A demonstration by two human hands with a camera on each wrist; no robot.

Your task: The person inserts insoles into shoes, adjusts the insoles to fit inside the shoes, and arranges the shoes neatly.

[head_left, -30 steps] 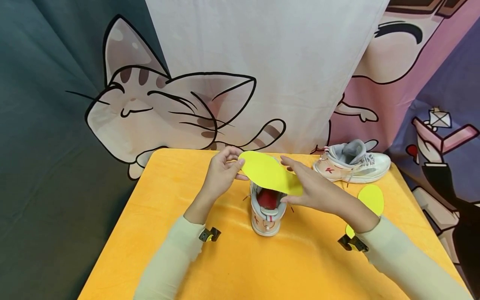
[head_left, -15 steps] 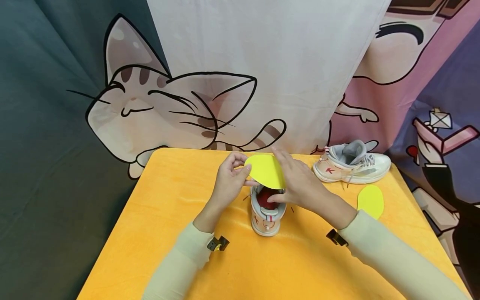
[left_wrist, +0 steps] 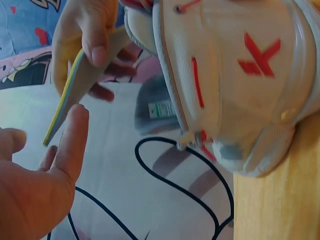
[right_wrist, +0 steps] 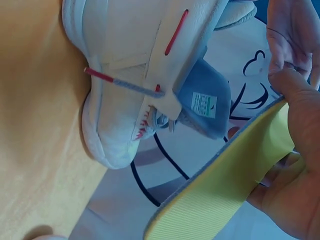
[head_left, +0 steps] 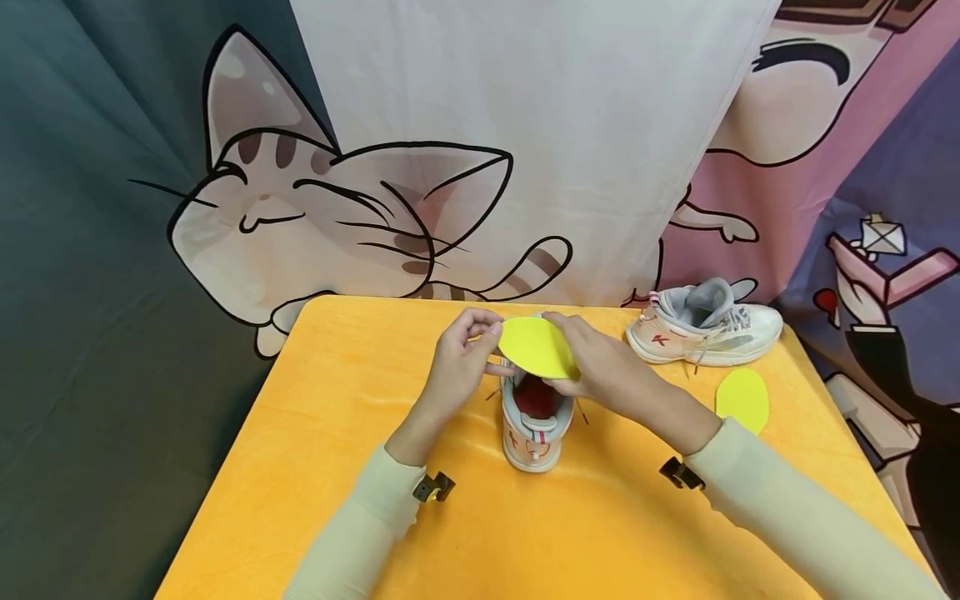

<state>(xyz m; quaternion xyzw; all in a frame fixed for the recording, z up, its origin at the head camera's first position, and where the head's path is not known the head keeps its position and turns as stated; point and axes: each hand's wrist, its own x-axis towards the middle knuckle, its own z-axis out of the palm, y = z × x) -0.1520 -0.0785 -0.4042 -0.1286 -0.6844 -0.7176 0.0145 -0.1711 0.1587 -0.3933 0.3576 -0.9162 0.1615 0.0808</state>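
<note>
A yellow insole [head_left: 534,347], greyish on its other face, is held above the toe end of a white high sneaker [head_left: 531,450]. My right hand [head_left: 611,367] grips the insole [right_wrist: 240,175], thumb on one side and fingers on the other. Beside the insole's far left end is my left hand [head_left: 463,358]. In the left wrist view, this left hand [left_wrist: 45,185] has its index finger at the insole's edge and its thumb apart from it. The sneaker stands upright, heel toward me, its opening showing a red inside; a grey tongue hangs out at its front.
A second white sneaker [head_left: 705,325] stands at the table's back right corner. Another yellow insole [head_left: 744,400] lies in front of it, partly covered by my right forearm. The yellow table [head_left: 360,392] ends against a cartoon-printed curtain [head_left: 450,100].
My right hand has moved left along the insole and now grips it. The left hand has shifted slightly right and down. The insole is lower and foreshortened; the sneakers have not moved.
</note>
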